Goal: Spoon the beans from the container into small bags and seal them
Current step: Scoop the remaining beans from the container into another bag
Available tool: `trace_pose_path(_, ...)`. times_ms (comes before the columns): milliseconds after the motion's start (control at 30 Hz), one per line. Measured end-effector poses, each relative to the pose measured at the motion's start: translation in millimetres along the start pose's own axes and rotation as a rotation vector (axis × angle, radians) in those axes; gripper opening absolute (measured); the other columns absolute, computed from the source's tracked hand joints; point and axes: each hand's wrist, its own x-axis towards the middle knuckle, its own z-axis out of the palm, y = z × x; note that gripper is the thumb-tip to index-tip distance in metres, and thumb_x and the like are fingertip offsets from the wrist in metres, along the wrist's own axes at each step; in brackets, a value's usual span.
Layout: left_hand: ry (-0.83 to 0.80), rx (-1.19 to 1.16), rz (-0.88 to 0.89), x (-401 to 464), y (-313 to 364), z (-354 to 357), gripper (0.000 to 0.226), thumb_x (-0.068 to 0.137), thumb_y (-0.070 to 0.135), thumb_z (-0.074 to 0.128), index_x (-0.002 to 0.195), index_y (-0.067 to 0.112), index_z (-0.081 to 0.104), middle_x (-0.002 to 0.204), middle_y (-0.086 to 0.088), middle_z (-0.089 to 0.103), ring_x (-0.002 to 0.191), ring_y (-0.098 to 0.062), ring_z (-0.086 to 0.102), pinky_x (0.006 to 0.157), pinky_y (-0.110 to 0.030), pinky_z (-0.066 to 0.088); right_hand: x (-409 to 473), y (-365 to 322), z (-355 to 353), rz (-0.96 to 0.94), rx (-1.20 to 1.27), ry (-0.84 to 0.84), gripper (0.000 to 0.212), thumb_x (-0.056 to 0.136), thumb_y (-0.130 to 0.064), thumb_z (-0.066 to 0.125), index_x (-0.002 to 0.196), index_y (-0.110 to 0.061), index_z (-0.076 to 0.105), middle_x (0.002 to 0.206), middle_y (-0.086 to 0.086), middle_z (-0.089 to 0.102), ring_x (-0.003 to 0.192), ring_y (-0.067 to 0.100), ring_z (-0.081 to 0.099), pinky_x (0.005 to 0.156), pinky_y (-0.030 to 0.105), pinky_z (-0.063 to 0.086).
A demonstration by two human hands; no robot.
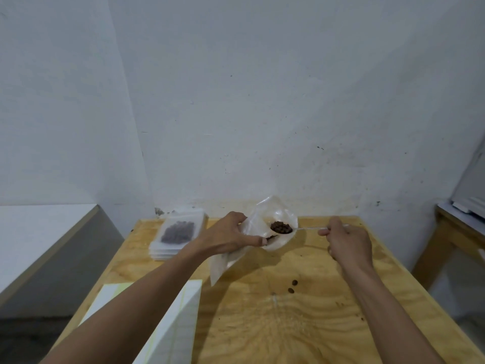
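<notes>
Head view: a plywood table (301, 324) against a pale wall (236, 101). Above the far middle of the table, left hand (231, 236) gripping a small clear bag (265, 232), fingers curled round its near side, thumb along the lower edge, mouth of the bag turned toward the right and held open. Right hand (349, 243) over the far right part of the table, fingers closed in a pinch on the thin handle of a spoon (309, 228). Spoon bowl heaped with dark beans (281, 227), sitting right at the bag's mouth, a few more beans dimly visible inside the bag below it. Near the far left corner, a stack of filled bags (175, 237), flat, the top one showing a dark patch of beans. At the near left edge, white sheets (181, 324) partly hidden under the left forearm. Two loose beans (293, 286) lying on the bare wood near the table's middle, well apart from the bag. Container of beans not visible anywhere.
</notes>
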Motion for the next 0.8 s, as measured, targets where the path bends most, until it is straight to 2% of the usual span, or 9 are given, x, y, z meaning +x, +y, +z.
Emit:
trace_pose_path(100,0.046,0.004,0.062,-5.5,-5.2,1.3,0.044,0.078,0.041,0.086,0.093,0.004,0.068,0.094,-0.013,0.069,0.071,-0.014,0.06,0.058,-0.015,0.041,3.5,-19.7,-5.4,-0.04,-0.006,0.009,0.041,0.092,-0.031,0.051,0.057,-0.016,0.069,0.074,0.015,0.072,0.056,0.027,0.053,0.058,0.037,0.043)
trace_pose_path(233,0.043,-0.034,0.061,-4.2,-6.3,2.7,0.047,0.073,0.051,0.086,0.092,0.012,0.067,0.097,-0.012,0.069,0.085,-0.026,0.065,0.067,-0.026,0.044,-4.3,-39.4,0.2,-0.151,-0.047,-0.078,0.042,0.092,-0.028,0.051,0.056,-0.016,0.07,0.061,0.007,0.069,0.053,0.023,0.052,0.059,0.035,0.044)
trace_pose_path(400,0.046,-0.082,-0.044,-3.4,-5.4,3.1,0.041,0.075,0.059,0.081,0.082,0.025,0.059,0.086,0.007,0.06,0.077,-0.012,0.056,0.071,-0.029,0.045,-13.7,-49.4,13.1,-0.356,-0.174,-0.147,0.039,0.095,-0.022,0.052,0.064,-0.01,0.073,0.044,-0.013,0.056,0.042,0.009,0.044,0.047,0.021,0.037)
trace_pose_path(467,0.047,-0.184,-0.073,-3.1,-8.3,0.7,0.044,0.071,0.063,0.082,0.093,0.027,0.071,0.093,0.006,0.072,0.087,-0.014,0.067,0.085,-0.035,0.056,-7.5,-48.9,12.1,-0.401,-0.188,-0.046,0.039,0.096,-0.021,0.051,0.067,-0.008,0.073,0.047,-0.014,0.06,0.044,0.01,0.049,0.045,0.02,0.036)
trace_pose_path(533,0.068,-0.242,-0.097,-4.2,-8.2,-1.8,0.06,0.067,0.068,0.079,0.107,0.024,0.075,0.106,-0.004,0.076,0.1,-0.024,0.071,0.096,-0.042,0.055,1.3,-42.7,12.0,-0.427,-0.254,0.039,0.039,0.098,-0.023,0.049,0.071,-0.008,0.073,0.054,-0.004,0.063,0.051,0.017,0.054,0.049,0.029,0.039)
trace_pose_path(600,0.071,-0.289,-0.097,-3.7,-7.5,-1.7,0.068,0.066,0.07,0.077,0.11,0.017,0.074,0.112,-0.011,0.074,0.106,-0.032,0.069,0.095,-0.042,0.053,9.5,-30.8,14.6,-0.438,-0.387,0.031,0.039,0.099,-0.025,0.048,0.072,-0.007,0.069,0.053,0.006,0.059,0.049,0.023,0.052,0.046,0.03,0.035)
trace_pose_path(667,0.027,-0.368,-0.091,-2.9,-5.0,-0.7,0.064,0.071,0.066,0.078,0.114,0.019,0.074,0.115,-0.003,0.075,0.109,-0.026,0.068,0.104,-0.042,0.05,11.1,-18.3,16.9,-0.427,-0.511,-0.023,0.041,0.1,-0.026,0.048,0.065,-0.008,0.063,0.048,0.001,0.051,0.044,0.02,0.045,0.045,0.027,0.029)
trace_pose_path(733,-0.04,-0.444,-0.103,-2.9,1.2,-0.1,0.073,0.073,0.064,0.078,0.129,0.018,0.068,0.132,0.007,0.065,0.123,-0.019,0.059,0.11,-0.037,0.042,4.8,-9.9,17.3,-0.453,-0.578,-0.063,0.044,0.099,-0.026,0.048,0.059,-0.01,0.056,0.046,-0.002,0.045,0.043,0.018,0.041,0.046,0.028,0.028)
trace_pose_path(800,-0.075,-0.492,-0.14,-1.0,7.0,1.0,0.095,0.072,0.065,0.078,0.147,0.013,0.052,0.15,0.003,0.05,0.14,-0.022,0.044,0.108,-0.032,0.034,-7.9,-5.5,18.6,-0.516,-0.632,-0.079,0.047,0.097,-0.026,0.047,0.052,-0.019,0.043,0.046,-0.006,0.041,0.043,0.013,0.038,0.045,0.027,0.025)
